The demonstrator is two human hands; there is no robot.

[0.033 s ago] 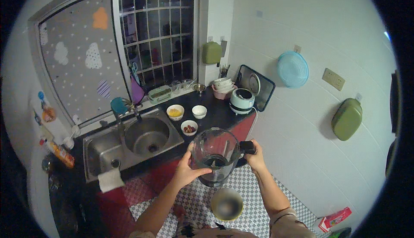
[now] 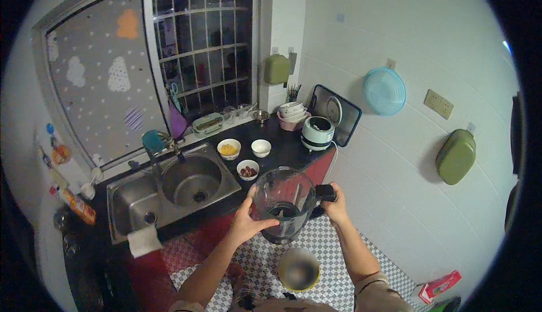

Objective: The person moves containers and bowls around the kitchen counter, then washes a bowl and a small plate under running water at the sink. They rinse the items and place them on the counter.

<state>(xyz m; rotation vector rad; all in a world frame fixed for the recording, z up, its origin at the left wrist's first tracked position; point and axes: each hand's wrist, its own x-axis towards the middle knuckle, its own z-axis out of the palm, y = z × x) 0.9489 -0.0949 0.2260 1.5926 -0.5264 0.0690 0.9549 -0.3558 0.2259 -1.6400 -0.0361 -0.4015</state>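
A clear blender jug (image 2: pixel 283 194) with a dark base hangs above the floor, in front of the counter. It tilts so that I look down through its open mouth to the blade at the bottom. My left hand (image 2: pixel 246 220) is spread against the jug's left side, thumb across the front. On the other side, my right hand (image 2: pixel 334 203) is closed around its black handle (image 2: pixel 324 192). Just beyond the jug, on the dark counter, stand a bowl of reddish-brown dried fruit (image 2: pixel 248 169), a bowl of yellow bits (image 2: pixel 228 149) and a white bowl (image 2: pixel 261 147).
A double steel sink (image 2: pixel 212 196) lies left, with a pale cloth (image 2: pixel 144 240) over its front edge. A small light-green cooker (image 2: pixel 318 133) with its lid up stands at the counter's right end, beside stacked bowls (image 2: pixel 292 110). Below the jug, a yellow-rimmed round container (image 2: pixel 299 287) sits on the checked floor.
The view has shifted very slightly. Both hands keep the same hold on the blender jug.
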